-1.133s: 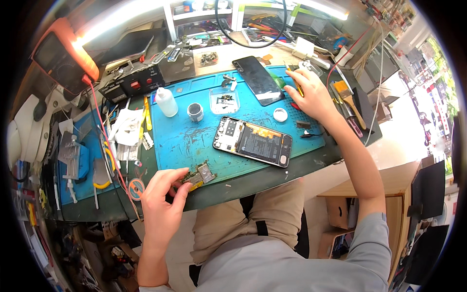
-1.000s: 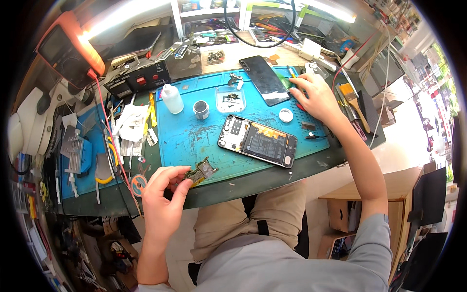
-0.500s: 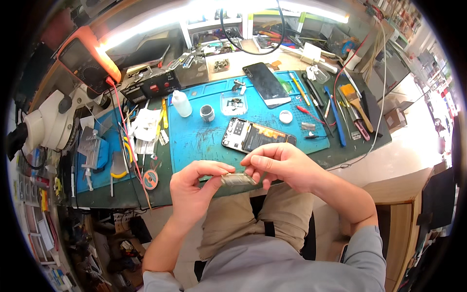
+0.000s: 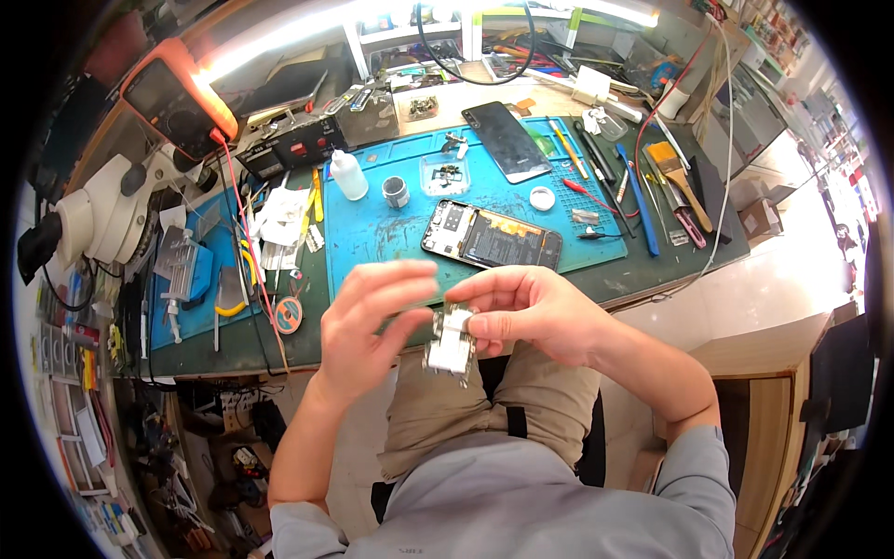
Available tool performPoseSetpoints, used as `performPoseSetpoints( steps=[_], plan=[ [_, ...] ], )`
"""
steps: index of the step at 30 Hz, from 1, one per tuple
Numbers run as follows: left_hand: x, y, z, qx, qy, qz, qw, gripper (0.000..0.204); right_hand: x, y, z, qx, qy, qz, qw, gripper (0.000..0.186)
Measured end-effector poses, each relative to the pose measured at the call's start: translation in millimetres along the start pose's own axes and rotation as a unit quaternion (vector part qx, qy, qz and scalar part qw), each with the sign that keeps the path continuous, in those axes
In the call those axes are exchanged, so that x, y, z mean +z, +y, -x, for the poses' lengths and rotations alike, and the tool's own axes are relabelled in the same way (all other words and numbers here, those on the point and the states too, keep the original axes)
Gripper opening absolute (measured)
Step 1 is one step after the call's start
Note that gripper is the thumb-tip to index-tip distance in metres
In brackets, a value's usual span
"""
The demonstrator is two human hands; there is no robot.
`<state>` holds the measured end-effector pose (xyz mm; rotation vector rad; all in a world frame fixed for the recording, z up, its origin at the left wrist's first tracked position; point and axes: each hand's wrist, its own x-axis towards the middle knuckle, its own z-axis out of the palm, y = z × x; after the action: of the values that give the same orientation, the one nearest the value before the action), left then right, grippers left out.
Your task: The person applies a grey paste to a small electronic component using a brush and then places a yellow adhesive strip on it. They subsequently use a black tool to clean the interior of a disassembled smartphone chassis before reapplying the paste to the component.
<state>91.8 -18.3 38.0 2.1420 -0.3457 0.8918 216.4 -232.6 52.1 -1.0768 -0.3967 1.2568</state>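
A small phone logic board with pale metal shields hangs upright over my lap, just off the bench's near edge. My right hand pinches its upper part between thumb and fingers. Beside the board, my left hand is open, its fingers spread and a little blurred, the thumb pointing toward the board's edge. Beyond my hands an opened phone lies on the blue mat, with its battery and an orange flex showing.
A dark phone panel, a clear parts box, a grey jar and a white bottle stand farther back. Brushes and tweezers lie right, near a blue pry tool. A microscope and multimeter occupy the left.
The board has turned from lying nearly flat between both hands to hanging upright in my right hand. My left hand has let go and lifted its fingers away.
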Motion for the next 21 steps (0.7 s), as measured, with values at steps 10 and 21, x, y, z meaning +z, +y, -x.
performPoseSetpoints(
  steps=[10,21],
  plan=[
    [14.5,16.9,23.8,-0.018,0.035,-0.226,0.973,0.059,-13.0,4.9,-1.0,-0.117,0.112,0.146,0.976,0.027],
    [17.6,3.7,17.6,0.095,-0.003,-0.328,0.94,0.046,-7.9,7.6,6.3,-0.166,0.151,0.289,0.931,0.025]
  ],
)
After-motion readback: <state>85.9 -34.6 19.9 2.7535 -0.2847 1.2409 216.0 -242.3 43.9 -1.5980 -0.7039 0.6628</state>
